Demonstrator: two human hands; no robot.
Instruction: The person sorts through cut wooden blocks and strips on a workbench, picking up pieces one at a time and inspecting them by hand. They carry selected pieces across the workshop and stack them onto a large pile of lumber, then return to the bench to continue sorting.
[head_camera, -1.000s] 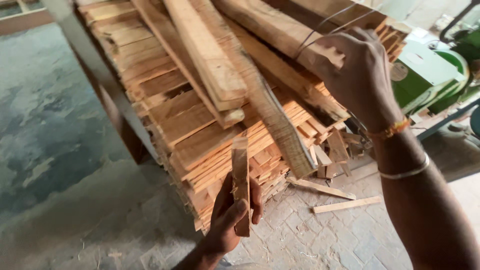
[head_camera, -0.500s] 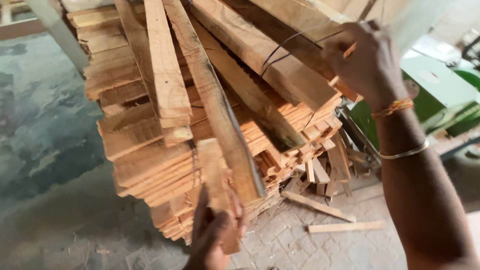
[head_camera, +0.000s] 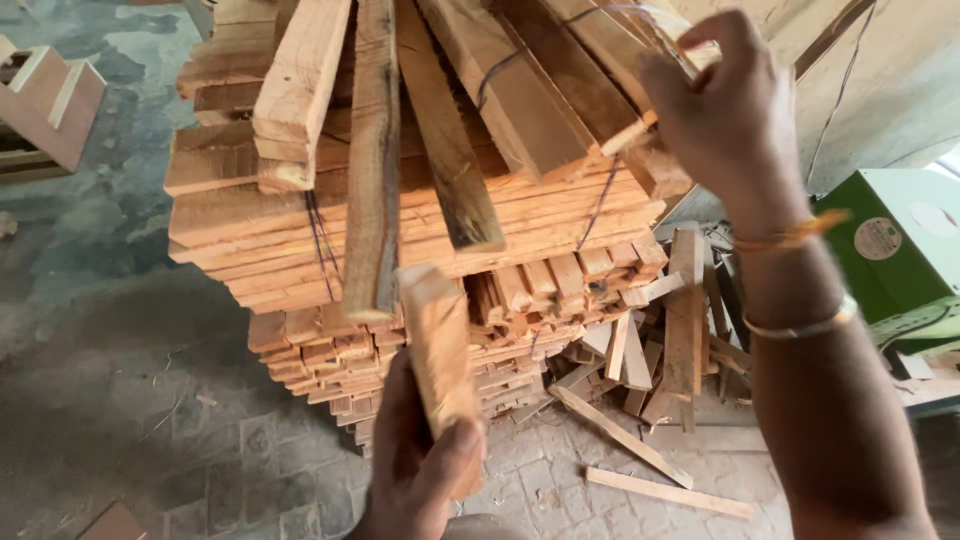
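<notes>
A tall stack of cut timber slats (head_camera: 400, 230), bound with dark wire, fills the view ahead; longer planks (head_camera: 375, 150) lean across its top. Loose offcuts (head_camera: 640, 450) are scattered on the paved floor (head_camera: 150, 420), and a green machine (head_camera: 900, 250) is seen at right. A short wooden piece (head_camera: 440, 360) is clenched upright in the left hand (head_camera: 420, 465), just in front of the stack; pale, rough-sawn, square-ended. A thin sliver at the stack's top is pinched by the right hand (head_camera: 725, 110).
</notes>
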